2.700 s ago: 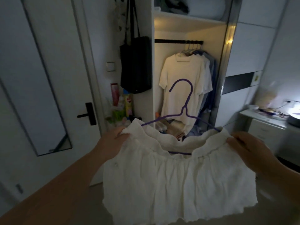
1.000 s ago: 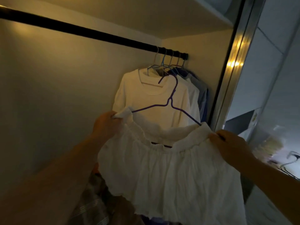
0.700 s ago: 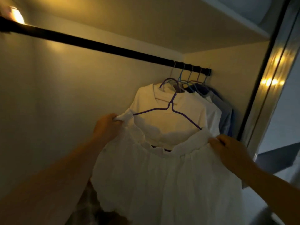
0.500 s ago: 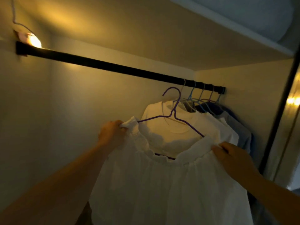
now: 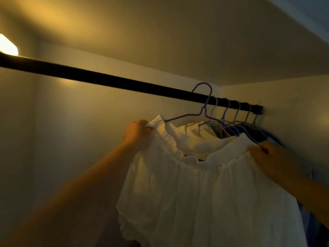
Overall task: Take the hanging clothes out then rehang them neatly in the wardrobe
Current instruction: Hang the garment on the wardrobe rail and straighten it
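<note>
Head view: purple hanger (image 5: 204, 111) hook has risen to the rod (image 5: 106, 81).

1. One black wardrobe rail (image 5: 106, 81) crosses the view.
2. One purple wire hanger (image 5: 204, 111) carries one white gathered skirt (image 5: 204, 202).
3. About five other hangers (image 5: 224, 111) hook over the rail at its right end; their exact count is hard to read in the dim light.
4. Two hands are in view: one left hand (image 5: 136, 133) and one right hand (image 5: 272, 161).
5. One lamp (image 5: 7, 46) glows at the left edge.
6. One shelf underside (image 5: 178, 32) spans the top.
</note>
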